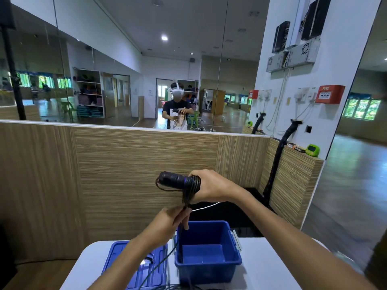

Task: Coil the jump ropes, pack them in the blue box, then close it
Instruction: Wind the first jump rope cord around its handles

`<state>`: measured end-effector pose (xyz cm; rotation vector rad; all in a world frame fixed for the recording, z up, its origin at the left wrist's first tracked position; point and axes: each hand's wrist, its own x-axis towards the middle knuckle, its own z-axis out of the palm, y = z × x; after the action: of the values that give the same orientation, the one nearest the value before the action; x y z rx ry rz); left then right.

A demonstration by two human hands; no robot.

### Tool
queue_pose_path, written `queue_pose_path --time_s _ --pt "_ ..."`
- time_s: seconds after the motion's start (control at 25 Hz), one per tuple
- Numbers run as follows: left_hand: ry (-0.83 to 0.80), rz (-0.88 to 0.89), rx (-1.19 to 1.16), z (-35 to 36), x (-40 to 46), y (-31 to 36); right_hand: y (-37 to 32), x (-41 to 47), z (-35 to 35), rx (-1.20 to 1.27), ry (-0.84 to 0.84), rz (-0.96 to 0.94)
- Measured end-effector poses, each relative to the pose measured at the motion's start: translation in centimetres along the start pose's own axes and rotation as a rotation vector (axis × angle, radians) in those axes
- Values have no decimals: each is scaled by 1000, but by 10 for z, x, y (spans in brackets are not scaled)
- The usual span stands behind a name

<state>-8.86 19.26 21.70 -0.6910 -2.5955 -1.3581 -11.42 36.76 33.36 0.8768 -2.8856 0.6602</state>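
You're mid-coil: right hand (211,186) grips the handle (174,180), left hand (170,219) pinches the rope (188,197); next, wrap the slack.

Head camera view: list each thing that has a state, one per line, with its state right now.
Blue box: open, nothing visible inside.
Blue lid: off, flat on the white table left of the box.
Jump rope: partly coiled around the handle.
Right hand: grips handle and coils.
Left hand: pinches the cord.
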Motion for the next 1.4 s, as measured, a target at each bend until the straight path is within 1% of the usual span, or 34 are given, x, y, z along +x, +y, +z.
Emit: queue_pose_path --time_s 0.04,0.08,0.12,0.16,0.2,0.24,0.28,0.32,0.36,0.4,0.44,0.52,0.6,0.72,0.84,0.88,0.96,1.08,1.2,1.24,1.28,1.4 --pt "-22 -52 31 -3 4 -14 -3 -5 -4 27 -25 -39" --pt "-20 -70 113 -8 0 -15 -7 -10 -7 20 -60 -72" --pt "48 -78 151 -12 3 -18 -13 -15 -7 -14 -101 -98" --pt "58 -89 196 -16 7 -22 -18 -20 -4 -53 -138 -117" --pt "19 -130 241 -22 9 -19 -22 -24 2 -96 -158 -142" --pt "8 -62 328 -29 13 -15 -25 -28 7 -144 -154 -185" --pt "-74 2 330 -36 20 -2 -28 -31 12 -194 -133 -234" --pt "-158 112 378 -44 27 8 -28 -32 15 -245 -110 -271" --pt "-221 147 484 -50 32 15 -26 -34 16 -290 -91 -292" --pt "-243 136 573 -57 38 20 -25 -35 16 -327 -79 -288" --pt "-215 132 656 -62 44 21 -23 -36 17 -360 -73 -264" --pt "-149 217 856 -69 52 33 -20 -38 20 -424 -61 -187" --pt "-41 356 1077 -72 57 42 -15 -34 24 -476 -44 -88" --pt "13 451 1189 -71 58 53 -2 -22 26 -474 -3 66" --pt "73 519 1204 -61 51 62 12 -11 28 -504 70 126" --pt "120 549 1214 -57 48 61 16 -8 29 -502 107 140" --pt "198 554 1223 -48 39 56 23 -3 25 -484 185 185" --pt "274 458 1124 -34 28 44 30 1 20 -475 269 224" --pt "307 288 1009 -29 19 26 36 2 13 -468 318 248" --pt "306 207 960 -30 18 18 38 2 10 -464 325 256" --pt "256 132 903 -32 16 11 41 3 7 -466 328 265" --pt "74 85 692 -42 13 -7 49 5 5 -469 324 300"
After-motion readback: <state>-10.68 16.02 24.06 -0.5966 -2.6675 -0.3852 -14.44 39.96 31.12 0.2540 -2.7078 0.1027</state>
